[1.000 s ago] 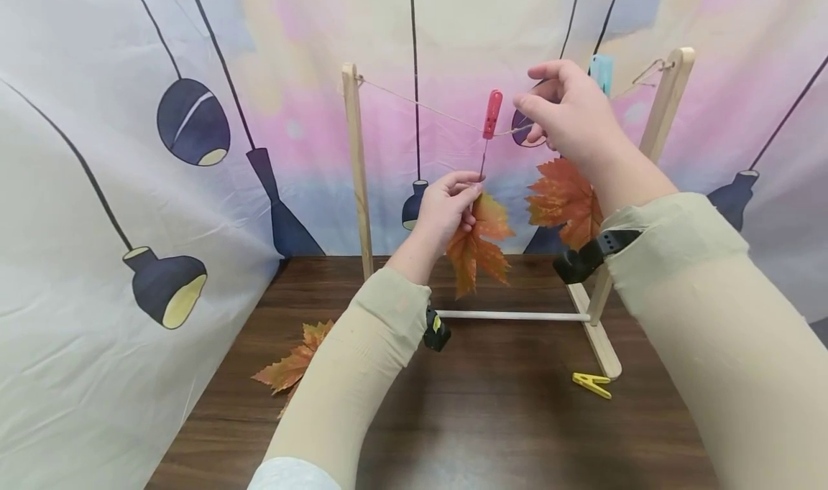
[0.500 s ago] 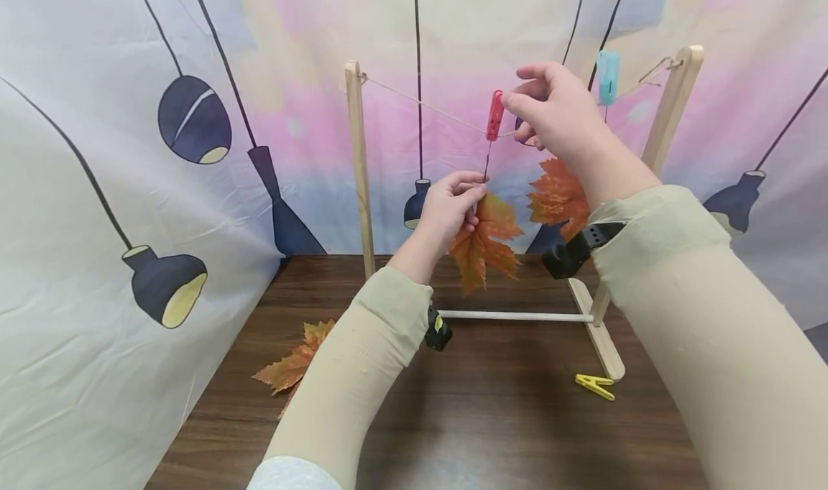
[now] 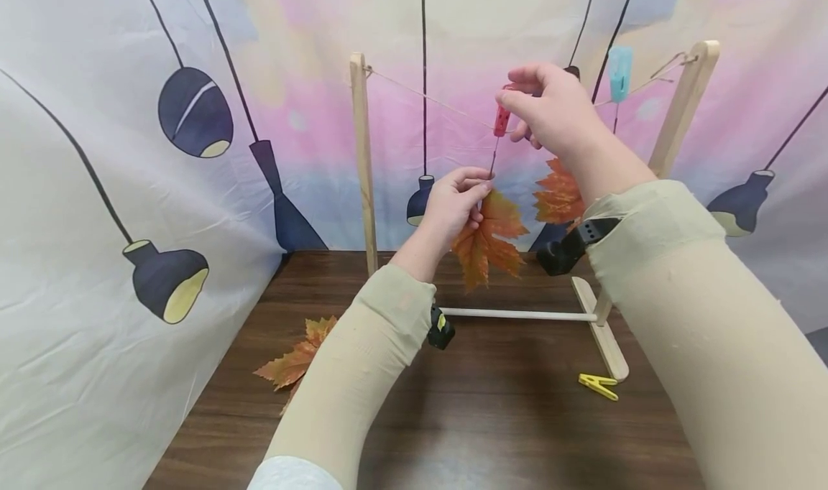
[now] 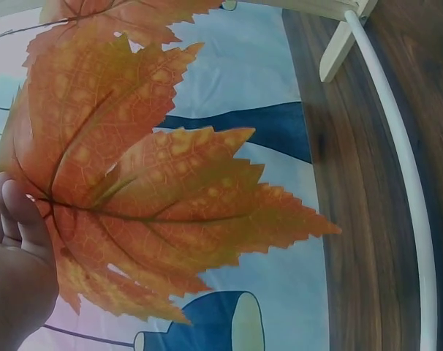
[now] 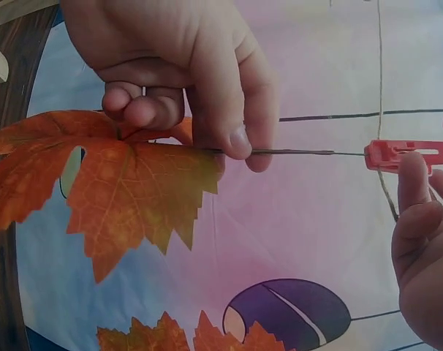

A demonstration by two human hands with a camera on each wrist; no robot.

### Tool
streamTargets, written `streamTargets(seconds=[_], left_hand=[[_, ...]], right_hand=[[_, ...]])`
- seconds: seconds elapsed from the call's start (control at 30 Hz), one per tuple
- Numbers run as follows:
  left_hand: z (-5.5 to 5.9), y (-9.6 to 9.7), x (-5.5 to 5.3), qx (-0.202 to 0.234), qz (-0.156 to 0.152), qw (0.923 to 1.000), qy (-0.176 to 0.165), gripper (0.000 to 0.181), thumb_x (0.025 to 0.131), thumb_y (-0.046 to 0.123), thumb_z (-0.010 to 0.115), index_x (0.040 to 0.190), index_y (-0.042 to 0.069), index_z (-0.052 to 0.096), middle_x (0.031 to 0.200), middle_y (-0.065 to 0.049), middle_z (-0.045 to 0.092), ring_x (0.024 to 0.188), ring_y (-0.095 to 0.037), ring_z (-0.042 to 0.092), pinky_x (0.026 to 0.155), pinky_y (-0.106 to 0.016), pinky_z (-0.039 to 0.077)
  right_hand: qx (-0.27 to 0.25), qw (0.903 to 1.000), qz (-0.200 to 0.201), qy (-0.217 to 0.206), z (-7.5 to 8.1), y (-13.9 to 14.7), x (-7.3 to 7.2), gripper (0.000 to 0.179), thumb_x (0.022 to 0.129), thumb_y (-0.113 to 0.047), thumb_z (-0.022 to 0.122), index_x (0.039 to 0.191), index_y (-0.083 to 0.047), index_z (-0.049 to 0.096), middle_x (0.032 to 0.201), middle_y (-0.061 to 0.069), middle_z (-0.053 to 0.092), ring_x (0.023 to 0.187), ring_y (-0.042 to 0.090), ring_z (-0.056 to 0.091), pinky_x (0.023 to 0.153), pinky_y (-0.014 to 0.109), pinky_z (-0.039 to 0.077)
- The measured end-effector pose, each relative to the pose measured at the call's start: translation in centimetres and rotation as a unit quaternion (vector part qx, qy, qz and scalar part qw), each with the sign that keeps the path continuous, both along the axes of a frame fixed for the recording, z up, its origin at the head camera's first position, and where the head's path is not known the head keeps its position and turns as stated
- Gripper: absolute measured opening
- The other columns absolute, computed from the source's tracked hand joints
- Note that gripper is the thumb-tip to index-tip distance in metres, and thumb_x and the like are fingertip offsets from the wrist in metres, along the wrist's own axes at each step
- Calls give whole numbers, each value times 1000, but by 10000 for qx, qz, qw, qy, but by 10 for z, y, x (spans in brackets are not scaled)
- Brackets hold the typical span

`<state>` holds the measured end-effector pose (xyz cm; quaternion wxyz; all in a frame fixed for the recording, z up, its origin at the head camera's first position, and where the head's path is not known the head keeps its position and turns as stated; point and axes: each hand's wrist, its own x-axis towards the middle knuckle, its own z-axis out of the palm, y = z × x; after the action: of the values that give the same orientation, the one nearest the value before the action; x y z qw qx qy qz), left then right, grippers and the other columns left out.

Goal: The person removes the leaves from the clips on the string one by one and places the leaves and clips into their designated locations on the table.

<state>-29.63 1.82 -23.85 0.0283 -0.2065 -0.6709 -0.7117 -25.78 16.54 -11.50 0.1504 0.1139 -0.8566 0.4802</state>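
Note:
My left hand (image 3: 453, 204) pinches the thin stem (image 5: 302, 152) of an orange artificial maple leaf (image 3: 489, 240) between thumb and forefinger. The leaf hangs below those fingers. Above it, a red clothespin (image 3: 501, 122) sits on the twine (image 3: 440, 103), and the upper end of the stem runs into its lower tip. My right hand (image 3: 561, 113) holds the clothespin's upper end between thumb and fingers, which partly cover it in the head view. Behind my right forearm hangs a second maple leaf (image 3: 558, 194), below a light blue clothespin (image 3: 619, 73).
The twine spans two wooden posts (image 3: 364, 159), joined low down by a white rod (image 3: 517, 315). A yellow clothespin (image 3: 598, 386) lies by the right foot (image 3: 604, 339). Another maple leaf (image 3: 291, 363) rests on the table (image 3: 491, 418), partly behind my left sleeve.
My right hand has moved left from beside the red clothespin onto its upper end. My left hand keeps its pinch on the stem. The view has shifted slightly.

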Motion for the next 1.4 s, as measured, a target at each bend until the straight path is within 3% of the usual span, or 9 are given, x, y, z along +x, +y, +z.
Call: streamTargets(seconds=[0.17,0.4,0.57,0.83,1.07,1.4], left_hand=[[1,1,2,-115,27,9999,34,20,91,12,62,110,8,65,99,-5,65,46,-13,45,44,-23,44],[-1,2,4,-92,-26,9999,44,19,91,13,62,110,9,65,98,-5,64,46,-13,45,43,-22,43],[0,1,3,-76,7,10000,36,19,92,14,62,110,10,66,98,-4,64,46,-12,45,43,-22,43],[2,-1,3,-39,76,10000,-36,20,92,15,61,111,10,65,97,-4,64,46,-13,46,44,-23,43],[6,0,3,-57,56,9999,-85,20,92,15,62,111,11,66,96,-3,63,47,-15,46,45,-24,44],[5,-1,2,-75,137,9998,-108,20,92,15,62,111,11,65,100,-3,64,47,-13,46,44,-24,43]], right_hand=[[34,10000,34,-77,-1,2,1,57,92,-39,57,141,-16,40,126,5,51,64,13,57,52,21,42],[-741,9967,301,-146,-2,7,1,52,92,-32,59,137,-10,45,116,5,53,62,15,54,49,20,41],[-853,9957,315,-167,-3,8,0,52,92,-32,59,137,-9,45,113,4,52,63,15,53,49,19,41],[-874,9957,265,-144,-1,7,-1,49,91,-32,59,132,-8,48,108,1,53,71,14,54,67,23,47],[-1908,9809,352,149,-1,10,-1,23,91,-16,61,110,-9,52,98,3,52,63,14,48,58,19,46],[-2615,9609,329,850,4,14,0,13,89,-8,62,99,-10,54,92,4,51,54,12,47,54,17,43]])
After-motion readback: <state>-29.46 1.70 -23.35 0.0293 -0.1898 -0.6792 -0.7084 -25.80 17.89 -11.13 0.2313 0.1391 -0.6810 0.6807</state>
